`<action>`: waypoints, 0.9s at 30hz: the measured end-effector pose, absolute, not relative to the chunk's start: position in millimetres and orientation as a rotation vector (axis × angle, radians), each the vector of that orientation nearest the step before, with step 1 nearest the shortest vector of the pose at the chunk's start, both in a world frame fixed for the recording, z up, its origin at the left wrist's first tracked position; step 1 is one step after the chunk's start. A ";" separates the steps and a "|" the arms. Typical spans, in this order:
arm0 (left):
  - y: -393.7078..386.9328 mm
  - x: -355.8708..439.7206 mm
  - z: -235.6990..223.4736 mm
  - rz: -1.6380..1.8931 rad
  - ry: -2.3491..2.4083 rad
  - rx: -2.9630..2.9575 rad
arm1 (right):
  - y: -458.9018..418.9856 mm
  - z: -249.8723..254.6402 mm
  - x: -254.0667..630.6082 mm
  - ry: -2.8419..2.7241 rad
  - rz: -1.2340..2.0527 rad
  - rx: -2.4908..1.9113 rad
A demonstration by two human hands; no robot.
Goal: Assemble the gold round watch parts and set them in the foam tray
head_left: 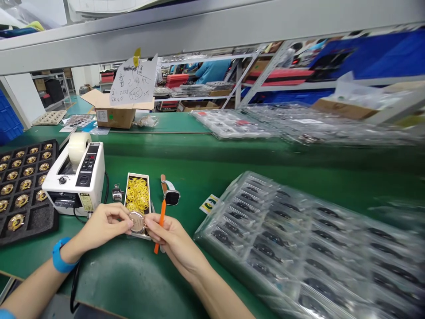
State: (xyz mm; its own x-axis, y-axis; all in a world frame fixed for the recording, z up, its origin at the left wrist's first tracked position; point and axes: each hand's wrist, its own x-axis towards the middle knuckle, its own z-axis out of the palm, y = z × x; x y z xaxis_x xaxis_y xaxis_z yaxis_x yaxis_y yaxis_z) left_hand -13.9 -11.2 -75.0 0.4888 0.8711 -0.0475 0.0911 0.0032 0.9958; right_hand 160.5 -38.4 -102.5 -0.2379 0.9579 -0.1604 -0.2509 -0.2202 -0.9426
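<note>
Between both hands is a round watch case [137, 221] with a metallic rim, held above the near end of a white box [148, 186] of yellow rubber rings [137, 195]. My left hand [108, 225], a blue band at its wrist, pinches the case's left edge. With thumb and fingers my right hand [168, 230] grips its right side, and an orange stick-like tool [161, 223] is also tucked in those fingers. A smartwatch [171, 197] lies just beyond the right hand. The fingertips partly cover the case's edges.
A white tape dispenser [78, 177] stands left, beside a black foam tray [36, 217] of gold watch parts. A small metal counter [117, 193] sits near the box. Stacked clear plastic trays [288, 230] with dark parts fill the right. A metal shelf beam [212, 31] crosses overhead.
</note>
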 end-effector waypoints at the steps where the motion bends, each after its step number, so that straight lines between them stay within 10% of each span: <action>1: -11.1 -13.8 -75.6 0.764 0.897 1.452 | -38.4 -102.7 160.4 -1.053 1.628 -1.020; 21: -10.7 -14.7 -77.6 0.791 1.064 1.664 | -41.1 -105.6 151.9 -0.959 1.449 -1.190; 27: -15.5 -20.9 -72.8 1.277 1.243 2.103 | -39.4 -98.4 154.0 -0.830 1.420 -1.170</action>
State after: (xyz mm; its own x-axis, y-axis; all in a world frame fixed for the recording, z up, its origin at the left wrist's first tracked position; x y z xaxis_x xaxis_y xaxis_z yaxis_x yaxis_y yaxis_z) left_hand -20.9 -15.5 -72.8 0.1948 0.8367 0.5118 0.4888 -0.5352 0.6890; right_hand 154.0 -39.4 -98.4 0.0487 0.9758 -0.2133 -0.2928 -0.1903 -0.9370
